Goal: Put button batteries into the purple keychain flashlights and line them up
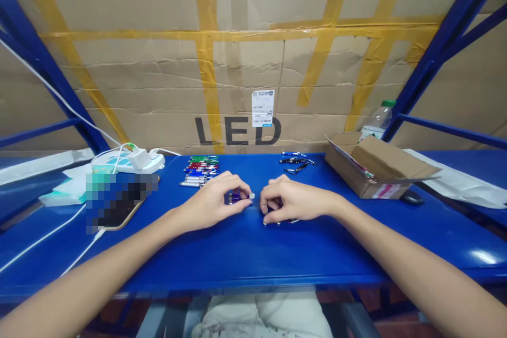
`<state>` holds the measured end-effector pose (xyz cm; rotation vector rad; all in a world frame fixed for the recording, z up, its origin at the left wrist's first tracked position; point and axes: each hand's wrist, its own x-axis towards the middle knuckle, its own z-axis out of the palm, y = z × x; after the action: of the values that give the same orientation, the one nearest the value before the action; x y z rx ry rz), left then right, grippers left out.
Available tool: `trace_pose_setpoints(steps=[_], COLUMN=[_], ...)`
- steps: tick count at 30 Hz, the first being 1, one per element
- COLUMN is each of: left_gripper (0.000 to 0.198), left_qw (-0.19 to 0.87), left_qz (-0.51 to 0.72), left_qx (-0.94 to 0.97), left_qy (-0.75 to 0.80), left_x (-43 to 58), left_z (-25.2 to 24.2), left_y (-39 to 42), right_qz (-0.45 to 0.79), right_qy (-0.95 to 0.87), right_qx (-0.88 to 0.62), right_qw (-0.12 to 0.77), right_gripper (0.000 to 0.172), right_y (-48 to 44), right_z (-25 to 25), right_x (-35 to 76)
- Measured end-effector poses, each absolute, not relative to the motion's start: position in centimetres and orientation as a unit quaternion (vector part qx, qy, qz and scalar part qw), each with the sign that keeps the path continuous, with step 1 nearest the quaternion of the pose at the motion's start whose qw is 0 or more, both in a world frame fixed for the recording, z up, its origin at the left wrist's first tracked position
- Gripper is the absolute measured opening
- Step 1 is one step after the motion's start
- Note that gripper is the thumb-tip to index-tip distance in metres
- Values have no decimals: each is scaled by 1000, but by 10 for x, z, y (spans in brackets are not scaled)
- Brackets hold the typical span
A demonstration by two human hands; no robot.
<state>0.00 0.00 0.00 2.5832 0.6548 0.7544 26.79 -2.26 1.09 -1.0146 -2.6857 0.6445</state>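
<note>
My left hand [216,202] rests on the blue shelf [253,253] with its fingers pinched round a small purple keychain flashlight [236,198]; a silver tip shows at the flashlight's right end. My right hand [287,199] lies just to the right, fingers curled over a small dark flashlight part [279,220] that pokes out beneath the palm. The two hands almost touch at the middle of the shelf.
A row of coloured keychain flashlights [200,171] lies behind my left hand. Loose dark ones [295,161] sit at the back. An open cardboard box [376,169] and a bottle [377,121] stand right. A power strip [129,160] and a phone [119,206] lie left.
</note>
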Motion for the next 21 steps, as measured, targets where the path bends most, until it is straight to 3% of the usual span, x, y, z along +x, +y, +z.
trace_pose_setpoints(steps=[6, 12, 21], left_gripper=[14, 13, 15], left_qw=[206, 201, 192], left_qz=[283, 280, 259], left_qx=[901, 904, 913], left_qy=[256, 252, 250], left_x=[1, 0, 0], left_z=[-6, -6, -3], left_y=[3, 3, 0], right_qz=[226, 219, 203], right_qy=[-915, -911, -912], right_qx=[-331, -343, -355], right_qw=[56, 66, 36], right_gripper=[12, 5, 19], right_y=[-26, -27, -26], right_z=[6, 6, 10], right_x=[261, 261, 265])
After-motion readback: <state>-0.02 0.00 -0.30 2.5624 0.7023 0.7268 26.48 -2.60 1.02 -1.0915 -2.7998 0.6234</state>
